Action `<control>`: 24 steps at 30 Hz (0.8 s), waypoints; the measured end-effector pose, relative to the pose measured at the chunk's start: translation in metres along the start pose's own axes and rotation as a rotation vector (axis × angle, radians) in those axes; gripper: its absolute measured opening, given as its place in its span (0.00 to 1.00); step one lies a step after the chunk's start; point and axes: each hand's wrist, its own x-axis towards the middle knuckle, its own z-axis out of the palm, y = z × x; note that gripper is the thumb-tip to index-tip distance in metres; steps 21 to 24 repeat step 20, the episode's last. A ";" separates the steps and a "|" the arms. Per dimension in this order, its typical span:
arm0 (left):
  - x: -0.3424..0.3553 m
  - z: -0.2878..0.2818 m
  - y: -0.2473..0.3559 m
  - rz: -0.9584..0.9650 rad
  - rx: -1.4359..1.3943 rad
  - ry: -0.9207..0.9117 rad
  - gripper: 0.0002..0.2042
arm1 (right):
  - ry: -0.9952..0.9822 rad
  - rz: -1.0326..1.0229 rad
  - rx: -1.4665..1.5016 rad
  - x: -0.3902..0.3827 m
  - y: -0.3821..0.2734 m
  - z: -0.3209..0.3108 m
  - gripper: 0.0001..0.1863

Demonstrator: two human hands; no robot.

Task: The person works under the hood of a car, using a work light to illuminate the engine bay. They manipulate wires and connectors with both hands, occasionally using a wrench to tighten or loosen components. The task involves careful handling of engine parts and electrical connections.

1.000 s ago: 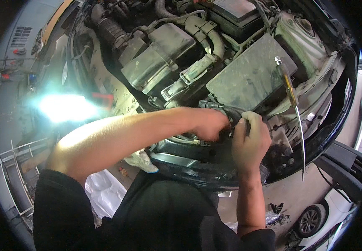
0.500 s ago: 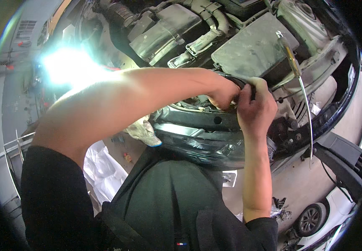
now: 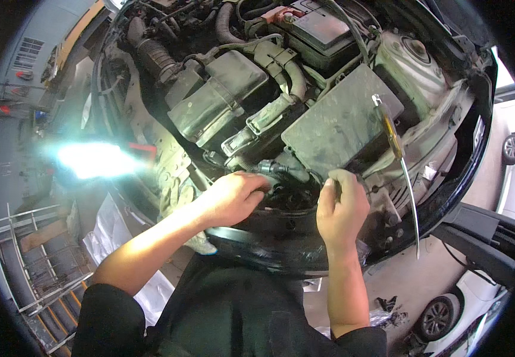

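My left hand (image 3: 233,195) is over the front edge of the engine bay, its fingers curled together beside a black wiring connector (image 3: 274,166). What those fingers hold, if anything, is hidden. To its right, my right hand (image 3: 345,205) is closed with thumb and fingers bent in, back of the hand toward me. Anything in its grip cannot be made out. Between the hands lies a dark gap with hoses and wiring, just behind the black front panel (image 3: 263,241). A long tool with an amber handle (image 3: 392,138) and thin metal shaft rests right of my right hand.
Behind the hands are a black air filter box (image 3: 218,89), a dusty flat cover (image 3: 340,116) and a battery (image 3: 317,27). A bright work lamp (image 3: 94,160) glares at the left. A black lift arm (image 3: 477,232) stands at the right, near a white car (image 3: 465,315).
My left hand has drawn back leftward from beside the right hand. My right hand is slightly lower and further left. The view has shifted, showing more of the engine bay.
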 end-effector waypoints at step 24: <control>0.050 0.023 -0.020 0.005 -0.306 -0.312 0.13 | -0.620 -0.027 0.099 0.034 -0.018 -0.044 0.14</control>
